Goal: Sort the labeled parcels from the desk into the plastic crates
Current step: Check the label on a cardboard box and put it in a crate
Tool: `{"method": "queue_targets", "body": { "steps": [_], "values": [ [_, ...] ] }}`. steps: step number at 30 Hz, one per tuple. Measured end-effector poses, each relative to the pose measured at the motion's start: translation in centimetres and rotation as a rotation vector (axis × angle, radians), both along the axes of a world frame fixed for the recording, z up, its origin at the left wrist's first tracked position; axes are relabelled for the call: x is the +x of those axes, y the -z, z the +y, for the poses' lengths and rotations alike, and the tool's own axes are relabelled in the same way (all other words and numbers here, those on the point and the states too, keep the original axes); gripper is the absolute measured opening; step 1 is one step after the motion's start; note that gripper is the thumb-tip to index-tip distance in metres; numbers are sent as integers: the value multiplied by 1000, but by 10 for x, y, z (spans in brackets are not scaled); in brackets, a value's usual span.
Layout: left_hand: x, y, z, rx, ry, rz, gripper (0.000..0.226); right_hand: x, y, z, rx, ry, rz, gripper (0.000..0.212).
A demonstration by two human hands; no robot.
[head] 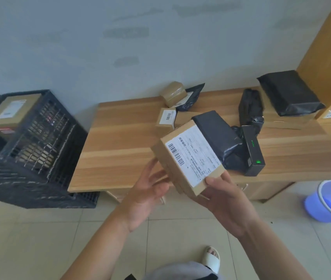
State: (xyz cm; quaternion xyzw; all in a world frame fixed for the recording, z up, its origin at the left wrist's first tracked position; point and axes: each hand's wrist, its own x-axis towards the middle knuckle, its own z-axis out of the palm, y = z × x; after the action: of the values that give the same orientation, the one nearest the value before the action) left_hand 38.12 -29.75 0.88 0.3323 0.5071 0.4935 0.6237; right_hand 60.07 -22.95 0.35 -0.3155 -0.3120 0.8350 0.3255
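A flat brown cardboard parcel (189, 158) with a white barcode label faces up, held above the front edge of the wooden desk (120, 138). My right hand (227, 201) grips its near corner, thumb on top. My left hand (150, 193) supports its left side from below with fingers spread. More parcels lie on the desk: a small labeled box (165, 118), a taped brown box (173, 93), and several black poly bags (217, 134) (290, 91). A black plastic crate (39, 146) on the left holds a labeled brown box (11, 114).
A black device with a green light (253, 150) lies on the desk beside the bags. A blue plastic basin (330, 201) sits on the tiled floor at the right. A wooden cabinet (326, 53) rises at the desk's right end. My sandaled foot (211, 258) is below.
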Motion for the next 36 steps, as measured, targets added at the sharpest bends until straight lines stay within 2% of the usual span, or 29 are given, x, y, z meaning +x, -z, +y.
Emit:
{"method": "queue_targets", "body": {
  "steps": [2, 5, 7, 10, 13, 15, 19, 22, 24, 30, 36],
  "values": [
    [6, -1, -13, 2, -118, 12, 109, -18, -5, -16, 3, 93, -46, 90],
    [13, 1, -33, 15, -288, 49, 99, -44, -12, -43, 11, 165, -91, 76],
    [9, 2, -47, 39, -330, 28, 95, -56, -14, -61, 0, 184, -109, 69],
    [-3, 1, -69, 84, -329, 20, 89, -69, -16, -83, -5, 167, -154, 73],
    [-23, -6, -93, 95, -337, 57, 78, -78, -24, -96, 50, 78, -230, 76],
    [-46, -12, -109, 99, -315, 93, 71, -79, -35, -96, 121, 28, -303, 86],
    [-99, -30, -146, 94, -227, 159, 63, -82, -64, -94, 363, -124, -458, 70],
    [-126, -42, -177, 87, -162, 205, 64, -98, -85, -102, 560, -276, -582, 78],
    [-139, -49, -195, 82, -136, 234, 63, -112, -96, -111, 642, -373, -631, 75],
    [-161, -63, -235, 74, -170, 318, 60, -148, -110, -134, 730, -620, -612, 74],
    [-172, -74, -276, 108, -357, 346, 52, -170, -117, -151, 733, -664, -508, 69]
  ]
}}
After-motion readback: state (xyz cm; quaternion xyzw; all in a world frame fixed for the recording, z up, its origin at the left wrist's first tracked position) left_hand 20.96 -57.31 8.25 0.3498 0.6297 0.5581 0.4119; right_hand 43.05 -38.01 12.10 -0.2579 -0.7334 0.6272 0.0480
